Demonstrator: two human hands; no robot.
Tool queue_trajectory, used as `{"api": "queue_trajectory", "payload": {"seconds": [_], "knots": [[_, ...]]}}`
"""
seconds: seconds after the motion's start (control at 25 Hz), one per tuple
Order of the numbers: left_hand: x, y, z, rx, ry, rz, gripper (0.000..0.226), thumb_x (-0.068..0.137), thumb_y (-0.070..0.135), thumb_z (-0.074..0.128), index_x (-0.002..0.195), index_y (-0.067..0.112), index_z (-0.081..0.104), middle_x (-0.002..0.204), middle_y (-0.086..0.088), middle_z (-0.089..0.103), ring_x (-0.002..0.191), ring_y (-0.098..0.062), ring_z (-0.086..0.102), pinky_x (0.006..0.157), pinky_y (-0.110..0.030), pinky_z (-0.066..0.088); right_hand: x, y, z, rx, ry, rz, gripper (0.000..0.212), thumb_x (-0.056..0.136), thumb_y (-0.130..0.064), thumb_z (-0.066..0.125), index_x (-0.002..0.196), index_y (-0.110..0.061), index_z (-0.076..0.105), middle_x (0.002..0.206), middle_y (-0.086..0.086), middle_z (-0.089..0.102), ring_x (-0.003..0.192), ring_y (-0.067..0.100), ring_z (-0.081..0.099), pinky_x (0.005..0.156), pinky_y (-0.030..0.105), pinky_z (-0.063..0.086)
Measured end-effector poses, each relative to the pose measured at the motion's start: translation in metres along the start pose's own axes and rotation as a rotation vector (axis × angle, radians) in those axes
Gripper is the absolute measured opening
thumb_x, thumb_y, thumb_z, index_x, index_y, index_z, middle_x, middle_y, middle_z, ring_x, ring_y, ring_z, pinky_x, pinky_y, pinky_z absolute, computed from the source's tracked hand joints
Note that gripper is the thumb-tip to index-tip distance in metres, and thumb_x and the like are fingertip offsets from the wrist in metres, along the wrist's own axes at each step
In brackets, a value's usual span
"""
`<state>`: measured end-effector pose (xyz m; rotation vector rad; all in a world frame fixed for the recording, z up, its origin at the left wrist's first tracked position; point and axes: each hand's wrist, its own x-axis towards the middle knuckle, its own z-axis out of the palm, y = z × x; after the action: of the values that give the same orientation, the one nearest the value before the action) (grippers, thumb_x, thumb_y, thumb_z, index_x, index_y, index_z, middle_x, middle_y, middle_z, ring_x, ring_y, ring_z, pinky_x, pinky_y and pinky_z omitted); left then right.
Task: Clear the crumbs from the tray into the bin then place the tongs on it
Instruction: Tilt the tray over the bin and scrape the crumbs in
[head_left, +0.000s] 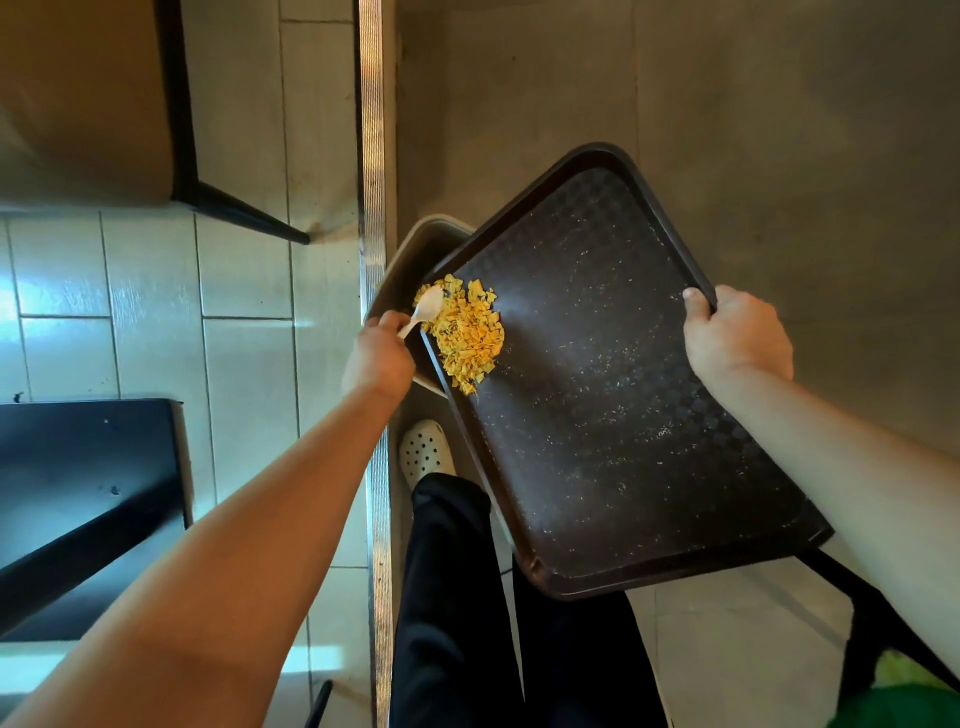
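Forearms reach out from the camera to a dark brown plastic tray, held in the air and tipped down to the left over a beige bin on the floor. Right hand grips the tray's right rim, thumb over the edge. Left hand holds a pale spoon, its bowl set into the crumbs.

Handling, as judged: tray stiff and light, rim the sound place to hold; its textured face likely to keep fine specks. Crumbs dry, flaky and loose; they should slide or scatter readily.

Appearance: crumbs yellow-orange, heaped at the tray's lower left edge just above the bin; pale dust speckles the rest. Tongs not in view.
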<state>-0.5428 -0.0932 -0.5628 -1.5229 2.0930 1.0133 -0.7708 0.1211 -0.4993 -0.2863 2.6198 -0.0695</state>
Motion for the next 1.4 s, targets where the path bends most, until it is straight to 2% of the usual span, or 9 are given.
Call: {"api": "queue_trajectory", "payload": {"seconds": [0.2, 0.4, 0.56, 0.64, 0.88, 1.12, 1.28, 1.4], "knots": [[-0.003, 0.010, 0.010, 0.012, -0.029, 0.015, 0.036, 0.093, 0.004, 0.041, 0.125, 0.017, 0.050, 0.116, -0.011, 0.051, 0.098, -0.026, 0.056, 0.085, -0.039, 0.051, 0.007, 0.008, -0.018, -0.064, -0.004, 0.001, 0.043, 0.096, -0.042, 0.035, 0.061, -0.016, 0.035, 0.060, 0.005, 0.043, 0.062, 0.032, 0.047, 0.058, 0.034, 0.033], [0.004, 0.016, 0.026, 0.085, -0.127, 0.016, 0.050, 0.085, -0.009, 0.044, 0.129, 0.014, 0.046, 0.121, -0.011, 0.049, 0.105, -0.031, 0.055, 0.088, -0.039, 0.049, 0.010, 0.010, -0.019, -0.083, -0.004, -0.015, 0.040, 0.096, -0.042, 0.036, 0.066, -0.015, 0.039, 0.058, 0.003, 0.042, 0.060, 0.030, 0.043, 0.058, 0.032, 0.030], [0.003, 0.007, 0.027, 0.153, -0.116, -0.049, 0.051, 0.080, -0.009, 0.047, 0.127, 0.011, 0.047, 0.121, -0.014, 0.048, 0.108, -0.034, 0.053, 0.090, -0.041, 0.046, 0.010, 0.010, -0.017, -0.063, -0.014, -0.008, 0.044, 0.095, -0.041, 0.036, 0.060, -0.016, 0.033, 0.059, 0.004, 0.042, 0.062, 0.032, 0.046, 0.058, 0.033, 0.031], [0.001, 0.008, 0.026, 0.102, -0.089, -0.059, 0.050, 0.082, -0.008, 0.047, 0.127, 0.013, 0.047, 0.121, -0.013, 0.049, 0.108, -0.033, 0.053, 0.090, -0.043, 0.048, 0.010, 0.011, -0.017, -0.065, -0.015, -0.008, 0.044, 0.096, -0.041, 0.036, 0.059, -0.017, 0.032, 0.058, 0.003, 0.041, 0.063, 0.032, 0.046, 0.058, 0.034, 0.032], [0.008, 0.036, 0.029, -0.029, -0.057, -0.015, 0.046, 0.086, -0.004, 0.047, 0.129, 0.013, 0.046, 0.124, -0.010, 0.048, 0.111, -0.028, 0.050, 0.085, -0.032, 0.043, 0.013, 0.009, -0.016, -0.071, -0.012, -0.029, 0.040, 0.096, -0.042, 0.036, 0.064, -0.018, 0.037, 0.058, 0.002, 0.042, 0.062, 0.032, 0.047, 0.057, 0.033, 0.031], [0.000, 0.016, 0.024, 0.076, -0.052, -0.088, 0.051, 0.082, -0.010, 0.044, 0.129, 0.011, 0.045, 0.122, -0.014, 0.048, 0.108, -0.034, 0.053, 0.090, -0.042, 0.048, 0.013, 0.010, -0.017, -0.065, -0.008, -0.035, 0.038, 0.096, -0.042, 0.035, 0.073, -0.014, 0.045, 0.059, 0.002, 0.042, 0.065, 0.032, 0.048, 0.058, 0.034, 0.034], [-0.011, 0.013, 0.034, 0.047, -0.058, -0.010, 0.052, 0.083, -0.011, 0.041, 0.130, 0.013, 0.044, 0.120, -0.011, 0.046, 0.103, -0.030, 0.053, 0.081, -0.033, 0.046, 0.012, 0.015, -0.016, -0.057, 0.004, -0.026, 0.038, 0.096, -0.041, 0.036, 0.070, -0.014, 0.043, 0.058, 0.002, 0.039, 0.064, 0.032, 0.045, 0.058, 0.034, 0.032], [-0.014, 0.011, 0.042, 0.096, -0.074, -0.024, 0.052, 0.082, -0.013, 0.040, 0.128, 0.011, 0.043, 0.119, -0.013, 0.045, 0.104, -0.032, 0.053, 0.081, -0.037, 0.045, 0.012, 0.017, -0.015, -0.043, 0.005, -0.012, 0.039, 0.096, -0.041, 0.036, 0.067, -0.015, 0.039, 0.059, 0.003, 0.039, 0.065, 0.032, 0.045, 0.060, 0.035, 0.033]]}}
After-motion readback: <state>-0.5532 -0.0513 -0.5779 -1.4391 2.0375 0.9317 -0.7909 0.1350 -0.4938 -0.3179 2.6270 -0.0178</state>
